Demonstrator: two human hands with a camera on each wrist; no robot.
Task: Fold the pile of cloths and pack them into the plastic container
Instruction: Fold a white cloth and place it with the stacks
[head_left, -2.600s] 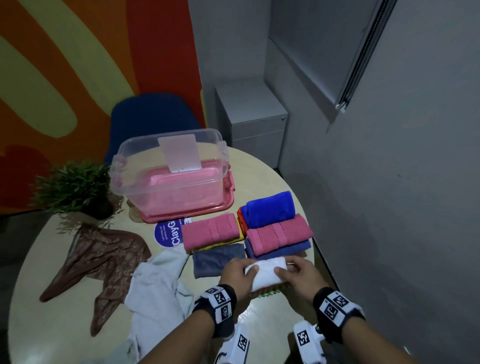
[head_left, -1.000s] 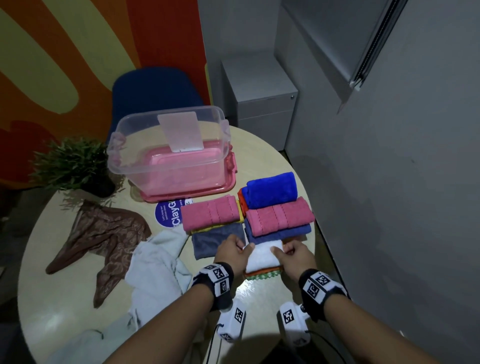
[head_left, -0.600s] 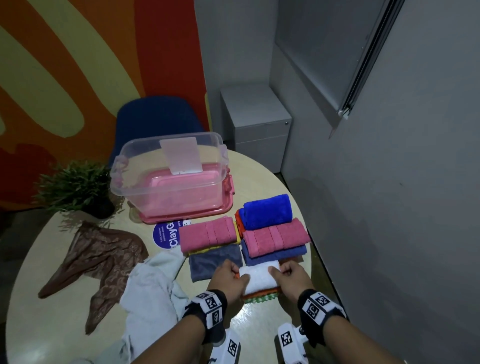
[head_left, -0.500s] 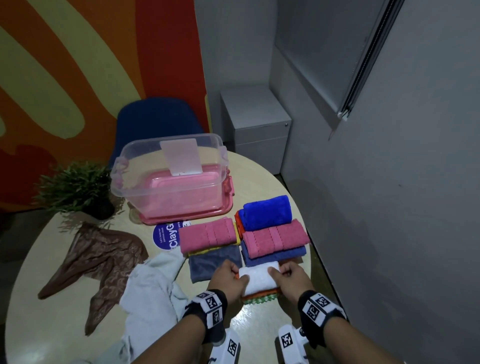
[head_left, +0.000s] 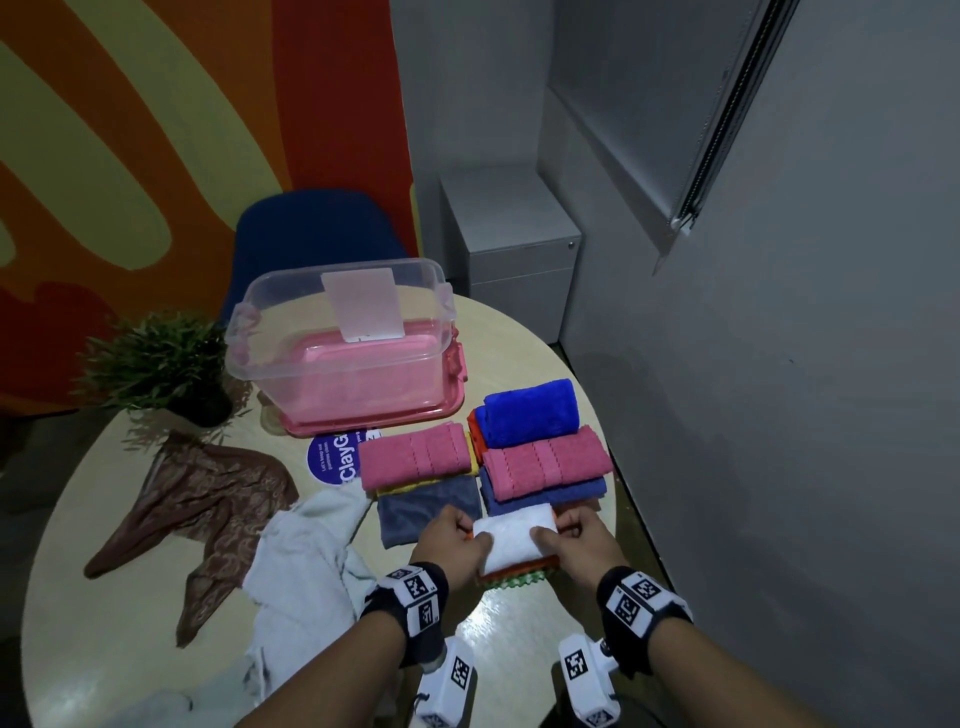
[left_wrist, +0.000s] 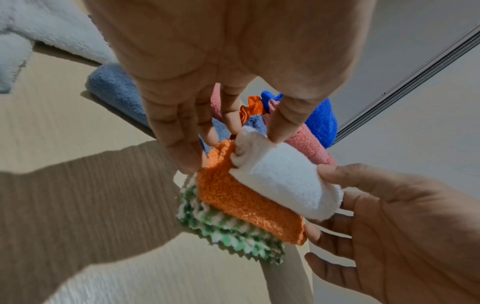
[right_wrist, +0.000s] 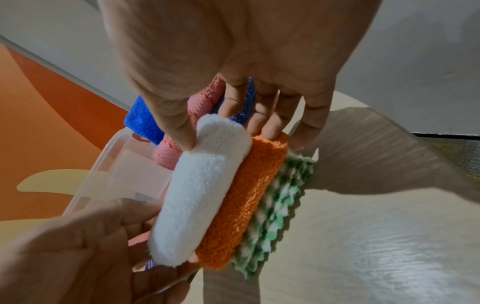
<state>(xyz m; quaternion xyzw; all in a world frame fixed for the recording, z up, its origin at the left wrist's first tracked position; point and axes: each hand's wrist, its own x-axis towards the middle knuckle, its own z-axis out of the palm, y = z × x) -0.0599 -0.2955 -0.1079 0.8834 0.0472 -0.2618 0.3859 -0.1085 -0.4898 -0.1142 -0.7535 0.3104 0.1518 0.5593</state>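
Observation:
A folded white cloth (head_left: 514, 535) lies on an orange cloth (left_wrist: 241, 197) and a green-and-white cloth (right_wrist: 275, 209), a small stack at the table's near edge. My left hand (head_left: 452, 540) pinches the stack's left end, thumb on the white cloth (left_wrist: 280, 181) and fingers at the orange layer. My right hand (head_left: 582, 540) pinches the right end, thumb on the white cloth (right_wrist: 197, 197) and fingers under the stack. The clear plastic container (head_left: 311, 384) stands open on its pink lid at the back. An unfolded pale cloth (head_left: 306, 551) and a brown patterned cloth (head_left: 208, 499) lie to the left.
Two folded stacks sit between my hands and the container: a pink towel (head_left: 415, 457) over yellow and grey, and a blue towel (head_left: 530, 421) over pink and dark blue. A potted plant (head_left: 161, 364) stands at the left, a blue chair (head_left: 311, 228) behind, and a grey wall close on the right.
Both hands stay on the ends of the white-topped stack, which has not left its spot. Only the head view has shifted slightly.

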